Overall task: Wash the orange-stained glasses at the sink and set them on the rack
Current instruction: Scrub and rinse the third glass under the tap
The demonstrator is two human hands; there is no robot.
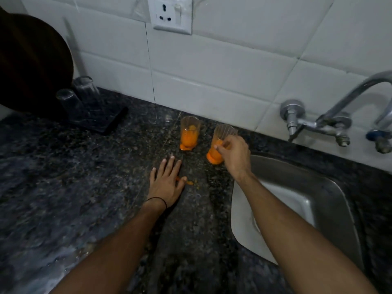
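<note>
Two orange-stained glasses stand on the dark granite counter near the wall. The left glass (189, 133) stands alone and upright. My right hand (234, 154) grips the right glass (218, 145) round its side; the glass leans slightly. My left hand (167, 180) rests flat on the counter in front of the left glass, fingers spread. A black rack (106, 122) lies at the back left with two clear glasses (78, 96) upside down on it. The steel sink (297, 200) is to the right, just beside the held glass.
A metal tap (331, 122) juts from the tiled wall above the sink. A dark round board (31, 60) leans against the wall at far left. Small orange drips (189, 183) mark the counter by my left thumb. A wall socket (171, 14) sits above.
</note>
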